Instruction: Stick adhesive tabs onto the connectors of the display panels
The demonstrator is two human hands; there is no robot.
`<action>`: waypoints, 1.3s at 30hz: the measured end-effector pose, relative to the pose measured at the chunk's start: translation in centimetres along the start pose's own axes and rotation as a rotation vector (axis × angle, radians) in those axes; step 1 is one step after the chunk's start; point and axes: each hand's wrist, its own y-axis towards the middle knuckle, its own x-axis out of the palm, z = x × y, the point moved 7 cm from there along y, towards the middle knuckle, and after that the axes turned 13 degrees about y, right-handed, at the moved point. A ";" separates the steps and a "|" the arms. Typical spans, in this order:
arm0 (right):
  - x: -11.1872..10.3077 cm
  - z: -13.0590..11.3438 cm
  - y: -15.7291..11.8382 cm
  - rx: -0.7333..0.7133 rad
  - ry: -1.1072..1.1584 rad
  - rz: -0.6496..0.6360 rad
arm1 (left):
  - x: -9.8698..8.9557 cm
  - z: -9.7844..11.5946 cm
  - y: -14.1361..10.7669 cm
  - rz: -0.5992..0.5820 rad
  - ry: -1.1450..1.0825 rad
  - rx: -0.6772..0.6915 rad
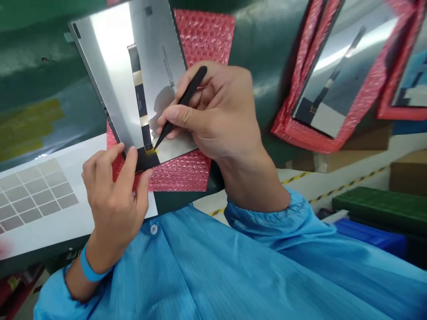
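Observation:
A silver display panel (116, 98) lies back side up, with a dark flex cable (141, 102) running down it to a black strip at its near edge. My right hand (223, 111) is closed around a slim black spudger (191, 89), held like a pen. The spudger's pointed tip meets the cable's lower end, beside a small yellow-edged connector (151, 151). At the panel's near left corner, my left hand (115, 186) holds the edge between thumb and fingers. Its fingertips rest close to the black strip.
Pink bubble wrap (187, 175) lies beneath the panel on the green bench mat (256, 26). A white sheet with grey squares (86, 213) is at left. Another panel (347, 66) in pink wrap stands at right, above cardboard boxes (356, 153).

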 end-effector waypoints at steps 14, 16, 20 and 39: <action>-0.8 0.3 0.5 -0.164 -0.039 0.047 | 0.6 -0.2 -0.3 0.013 0.012 0.031; -1.0 0.5 0.7 -0.206 -0.024 0.047 | 0.7 -0.2 -0.3 0.027 0.005 0.040; -1.1 0.7 0.6 -0.248 -0.031 0.059 | 0.7 -0.3 -0.3 0.009 0.000 0.032; -0.2 -1.6 -0.6 -0.031 -0.194 0.100 | 0.5 -0.1 -0.4 -0.045 -0.013 0.013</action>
